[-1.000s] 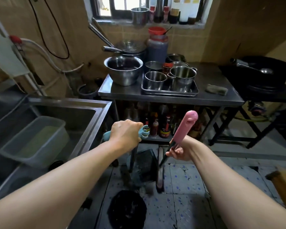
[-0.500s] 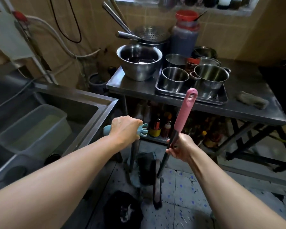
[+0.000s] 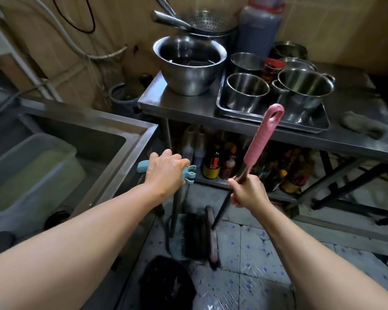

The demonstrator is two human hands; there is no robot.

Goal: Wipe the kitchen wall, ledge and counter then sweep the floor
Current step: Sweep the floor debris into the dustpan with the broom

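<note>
Steel bowl [image 3: 189, 63] beside potted tray [image 3: 276, 120].

Steel table [image 3: 179, 106]: big bowl [image 3: 189, 66], tray [image 3: 273, 118] of pots, rag [image 3: 362, 127]. Tiled floor [image 3: 255, 253]: dustpan [image 3: 188, 238], broom head [image 3: 212, 238].

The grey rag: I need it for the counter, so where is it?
In the head view the grey rag lies far right on the steel table, just right of the tray of pots.
</note>
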